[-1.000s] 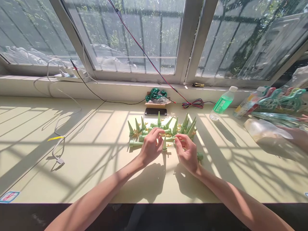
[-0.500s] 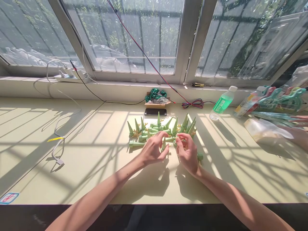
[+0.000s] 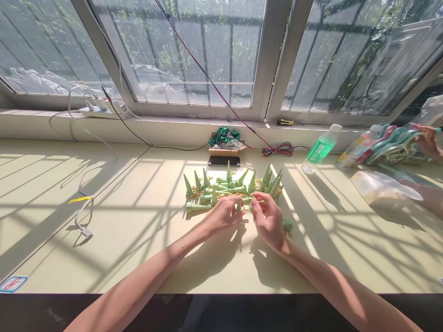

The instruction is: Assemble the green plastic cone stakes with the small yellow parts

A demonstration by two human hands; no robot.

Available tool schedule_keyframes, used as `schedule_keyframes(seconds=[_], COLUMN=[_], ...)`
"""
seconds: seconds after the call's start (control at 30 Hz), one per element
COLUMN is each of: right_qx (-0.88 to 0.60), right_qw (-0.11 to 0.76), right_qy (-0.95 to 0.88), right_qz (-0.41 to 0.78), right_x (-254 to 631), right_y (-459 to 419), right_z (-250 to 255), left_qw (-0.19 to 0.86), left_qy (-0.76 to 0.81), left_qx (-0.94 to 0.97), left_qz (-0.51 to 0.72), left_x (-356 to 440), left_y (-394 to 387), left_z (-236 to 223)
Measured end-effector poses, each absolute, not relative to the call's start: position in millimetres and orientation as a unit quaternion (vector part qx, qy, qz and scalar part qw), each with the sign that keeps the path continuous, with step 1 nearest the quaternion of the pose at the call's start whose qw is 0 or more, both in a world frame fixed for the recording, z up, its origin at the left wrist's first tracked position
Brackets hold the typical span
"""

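Two bare hands close together at the near side of a crowd of green cones [image 3: 229, 172] with yellow pegs, spread over the middle of a sunlit cream worktop [image 3: 138, 263]. Left hand [image 3: 223, 214] narrowed, with thumb and fingers around one small green cone [image 3: 238, 206], point up, just beside the other hand. Right hand [image 3: 270, 220] in a loose pinch, with thumb and forefinger nearly meeting; cannot tell whether holding anything between the tips or only covering pieces behind. Some cones upright, others on their sides, with several at the right tilted and bunched tightly. One more green piece [image 3: 287, 225] just right of the right wrist, partly hidden.

Beyond the cones, a black phone [image 3: 224, 161] flat on the worktop and, directly behind, a small open cardboard box [image 3: 226, 151] with shiny green material [image 3: 224, 136] inside. Farther right, a coil of red and black wire [image 3: 278, 148], then a clear bottle [image 3: 320, 148] with a green label. Near the right edge, a heap of teal and pink plastic pieces [image 3: 394, 140], with a co-worker's hand [image 3: 430, 143] at the far end; nearer, a whitish plastic bag [image 3: 380, 188]. On the sill, yellow-and-black pliers [image 3: 285, 122]; at the left, a white power strip [image 3: 102, 110].
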State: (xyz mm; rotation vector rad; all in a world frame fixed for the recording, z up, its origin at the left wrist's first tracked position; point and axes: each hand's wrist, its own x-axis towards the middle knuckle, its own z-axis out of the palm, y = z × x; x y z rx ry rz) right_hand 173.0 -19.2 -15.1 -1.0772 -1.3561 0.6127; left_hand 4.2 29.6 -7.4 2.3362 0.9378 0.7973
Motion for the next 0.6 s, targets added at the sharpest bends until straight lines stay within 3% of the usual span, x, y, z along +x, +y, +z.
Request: schedule_keyframes(seconds=[0.37,0.6], right_qx=[-0.473,-0.462], right_qw=[0.6,0.597], right_qy=[-0.588,-0.593], right_qz=[0.267,0.281], right_x=[173.1,173.3], right_y=[-18.0,-18.0], right_z=[-18.0,-17.9], left_qw=[0.232,0.257], left_qy=[0.354,0.312], left_qx=[0.87,0.868], left_qz=[0.252,0.288], left_x=[4.5,11.0], left_y=[32.4,24.4], left_z=[-11.3,-4.6])
